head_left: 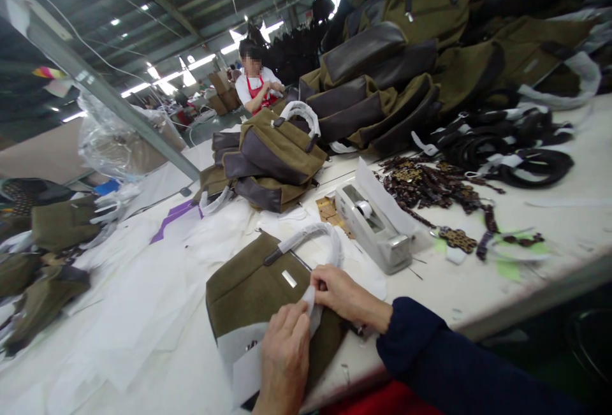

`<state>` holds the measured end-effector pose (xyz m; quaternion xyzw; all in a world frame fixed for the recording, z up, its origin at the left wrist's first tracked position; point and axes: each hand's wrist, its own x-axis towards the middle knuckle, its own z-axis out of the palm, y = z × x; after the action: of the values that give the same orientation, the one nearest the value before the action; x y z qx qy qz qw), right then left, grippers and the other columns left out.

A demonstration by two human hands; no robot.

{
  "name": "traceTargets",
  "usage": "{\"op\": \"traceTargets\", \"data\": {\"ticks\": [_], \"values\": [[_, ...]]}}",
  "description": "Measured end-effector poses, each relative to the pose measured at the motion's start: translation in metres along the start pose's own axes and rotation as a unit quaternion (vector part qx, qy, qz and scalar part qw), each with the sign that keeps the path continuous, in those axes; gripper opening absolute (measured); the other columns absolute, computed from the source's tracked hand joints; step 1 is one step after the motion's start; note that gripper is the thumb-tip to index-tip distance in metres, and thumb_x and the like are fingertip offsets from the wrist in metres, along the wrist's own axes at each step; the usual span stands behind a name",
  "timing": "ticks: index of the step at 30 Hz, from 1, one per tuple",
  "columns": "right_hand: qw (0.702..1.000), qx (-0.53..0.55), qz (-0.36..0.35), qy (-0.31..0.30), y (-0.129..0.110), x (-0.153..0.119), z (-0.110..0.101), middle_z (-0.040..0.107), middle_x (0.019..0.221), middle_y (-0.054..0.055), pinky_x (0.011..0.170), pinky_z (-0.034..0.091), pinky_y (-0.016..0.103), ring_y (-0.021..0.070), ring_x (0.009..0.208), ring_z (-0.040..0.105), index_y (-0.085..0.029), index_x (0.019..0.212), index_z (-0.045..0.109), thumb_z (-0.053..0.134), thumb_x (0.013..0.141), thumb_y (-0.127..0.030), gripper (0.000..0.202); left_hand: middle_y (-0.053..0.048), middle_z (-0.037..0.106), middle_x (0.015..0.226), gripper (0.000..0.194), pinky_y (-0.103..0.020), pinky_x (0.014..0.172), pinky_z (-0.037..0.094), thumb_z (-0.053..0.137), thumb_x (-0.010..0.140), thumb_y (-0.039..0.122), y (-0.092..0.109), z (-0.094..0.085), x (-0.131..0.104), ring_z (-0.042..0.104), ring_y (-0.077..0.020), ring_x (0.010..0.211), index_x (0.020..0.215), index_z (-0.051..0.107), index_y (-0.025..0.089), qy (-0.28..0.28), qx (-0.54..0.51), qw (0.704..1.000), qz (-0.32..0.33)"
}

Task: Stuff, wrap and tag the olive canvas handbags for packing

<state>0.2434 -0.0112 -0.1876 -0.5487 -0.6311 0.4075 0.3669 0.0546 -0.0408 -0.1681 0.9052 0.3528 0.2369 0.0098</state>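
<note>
An olive handbag (241, 278) lies on the table right in front of me, with a small silver plate on its face. One of its handles (329, 234) arches up at the far side, wrapped in white material. My right hand (340, 294) pinches a strip of thin white wrapping (310, 300) over the bag. Lower down, my left hand (285, 348) has its fingers closed on the same wrapping; what lies under them is hidden. A white sheet (247, 373) with a small dark mark beside it rests over the bag's lower left part.
Beyond the bag stands a grey tape dispenser (375, 227). Brown beaded charms (421, 185) and coiled black straps (535, 167) lie to the right. Stacked olive bags (282, 153) fill the back. White paper sheets (134, 300) cover the left side. A person in a red apron (258, 91) works beyond.
</note>
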Motion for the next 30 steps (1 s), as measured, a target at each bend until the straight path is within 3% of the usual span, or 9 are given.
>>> {"op": "traceTargets", "data": {"ticks": [4,13,17,22,27,30], "values": [[1.000,0.003,0.007,-0.014,-0.001,0.003,-0.003,0.052,0.071,-0.003,0.061,0.031,0.021,0.0105,0.067,0.045,-0.015,0.065,0.053,0.060,0.066,0.003,0.020,-0.006,0.071,0.111,0.021,-0.035,0.080,0.047,0.046,0.094,0.002,-0.003,0.002,-0.004,0.061,-0.0226,0.096,0.094,0.059,0.019,-0.002,0.003,0.999,0.040],[1.000,-0.013,0.022,-0.014,-0.006,0.010,-0.001,0.055,0.065,-0.003,0.059,0.031,0.023,0.0110,0.063,0.047,-0.015,0.062,0.057,0.060,0.067,0.000,0.016,-0.007,0.073,0.107,0.034,-0.036,0.075,0.048,0.030,0.103,0.018,0.004,-0.004,0.005,0.061,-0.0232,0.090,0.088,0.060,0.018,-0.038,0.053,0.995,0.081],[1.000,0.008,0.010,-0.018,-0.008,0.005,-0.006,0.058,0.070,-0.003,0.058,0.034,0.022,0.0105,0.063,0.050,-0.016,0.072,0.061,0.060,0.069,0.000,0.016,-0.007,0.072,0.102,0.037,-0.036,0.073,0.048,0.027,0.103,0.018,0.007,-0.001,0.006,0.061,-0.0231,0.087,0.085,0.060,0.018,-0.033,0.075,0.992,0.099],[0.992,-0.015,-0.083,0.091,-0.015,-0.027,-0.022,0.061,0.088,0.000,0.075,0.043,0.026,0.0147,0.083,0.056,-0.018,0.088,0.062,0.064,0.082,-0.007,0.013,-0.007,0.072,0.103,0.036,-0.037,0.076,0.050,0.026,0.103,0.019,0.008,-0.002,0.005,0.061,-0.0236,0.089,0.089,0.059,0.017,-0.035,0.067,0.993,0.088],[0.964,-0.160,-0.210,0.020,-0.012,-0.063,-0.008,0.067,0.095,0.004,0.085,0.048,0.033,0.0190,0.093,0.057,-0.018,0.093,0.066,0.062,0.089,-0.012,0.008,-0.007,0.071,0.102,0.026,-0.039,0.073,0.052,0.035,0.101,0.015,0.006,0.000,0.004,0.061,-0.0249,0.087,0.090,0.058,0.018,-0.042,0.041,0.997,0.059],[0.944,-0.229,-0.234,0.029,-0.003,-0.071,0.012,0.068,0.106,0.006,0.093,0.047,0.038,0.0217,0.102,0.056,-0.018,0.104,0.066,0.064,0.089,-0.017,0.014,-0.007,0.070,0.102,0.022,-0.039,0.074,0.053,0.038,0.099,0.012,0.004,0.001,0.003,0.060,-0.0251,0.088,0.090,0.057,0.018,-0.039,0.023,0.998,0.048]]}}
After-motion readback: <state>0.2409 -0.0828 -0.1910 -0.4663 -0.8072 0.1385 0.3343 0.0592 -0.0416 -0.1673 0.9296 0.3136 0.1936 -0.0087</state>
